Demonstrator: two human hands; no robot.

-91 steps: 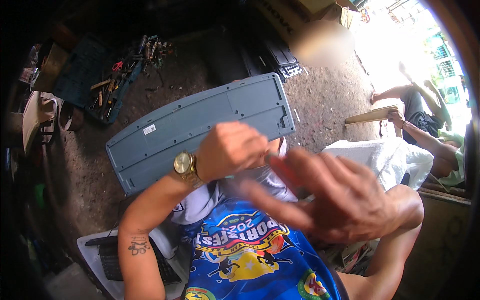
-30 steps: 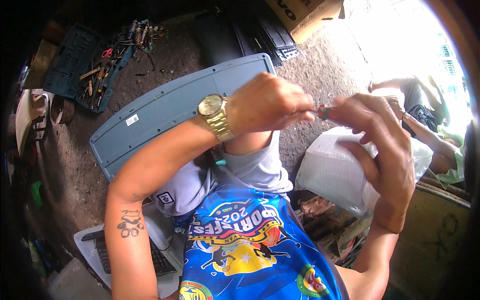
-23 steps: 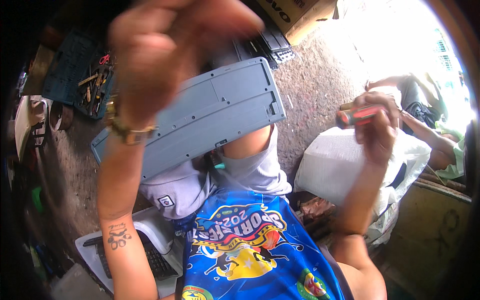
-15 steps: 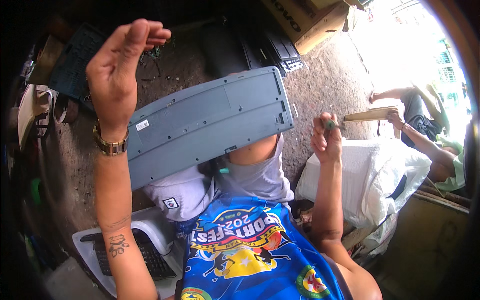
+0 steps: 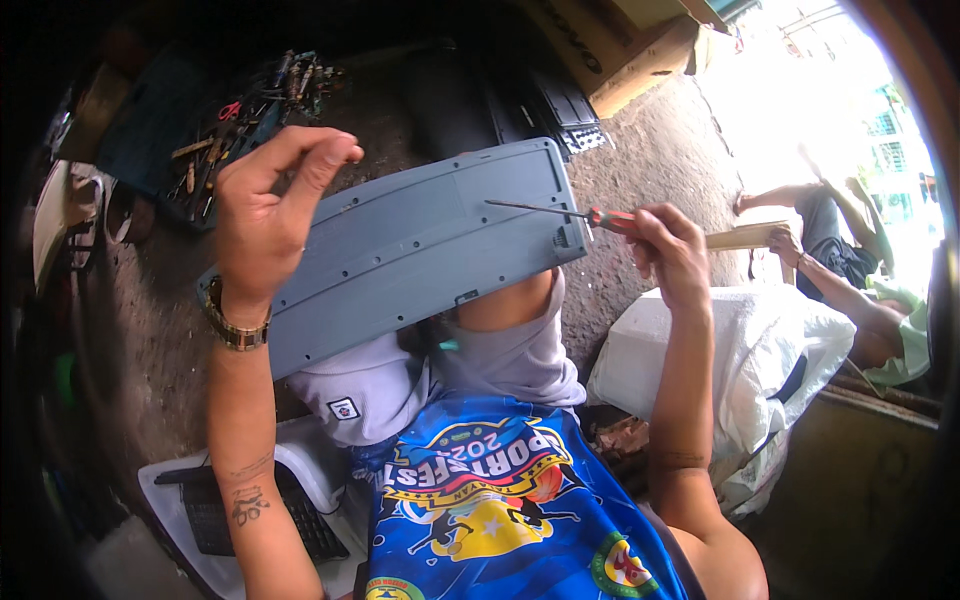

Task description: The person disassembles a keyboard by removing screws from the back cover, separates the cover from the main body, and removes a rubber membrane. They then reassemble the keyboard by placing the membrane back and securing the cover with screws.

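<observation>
A grey computer keyboard (image 5: 400, 262) lies underside up across my lap, its back dotted with screw holes. My right hand (image 5: 672, 250) grips a screwdriver (image 5: 612, 220) by its red handle, off the keyboard's right end. The thin shaft points left over the keyboard's back; I cannot tell whether the tip touches it. Above the keyboard's left part is my left hand (image 5: 265, 215), closed, with thumb and finger ends brought together. Whatever may be between them is too small to make out.
Loose hand tools (image 5: 215, 150) lie on the floor at the far left. A cardboard box (image 5: 640, 60) and dark panels (image 5: 560, 100) stand ahead. At right are a white sack (image 5: 740, 350) and a seated person (image 5: 850, 270). A white bin (image 5: 175, 500) holds a black keyboard (image 5: 300, 520).
My left hand has come down and its fingers have closed together. My right hand has risen slightly and turned the screwdriver so its shaft reaches left over the grey keyboard.
</observation>
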